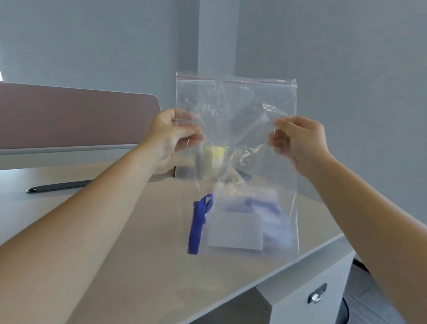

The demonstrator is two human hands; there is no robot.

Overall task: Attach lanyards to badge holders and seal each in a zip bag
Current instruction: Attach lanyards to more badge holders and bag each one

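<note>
Left hand [170, 134]: zip bag [238, 139] side pinched, above the table [137, 243].
Right hand [299, 140]: other side pinched.
Advice: mouth is best spread before the lanyard [199, 223] is inserted.

Both hands hold a clear zip bag [240, 124] upright above the table [137, 243], left hand [170, 137] pinching at 9 o'clock, right hand [299, 140] at 3 o'clock, blue lanyard [199, 226] lying below.
</note>
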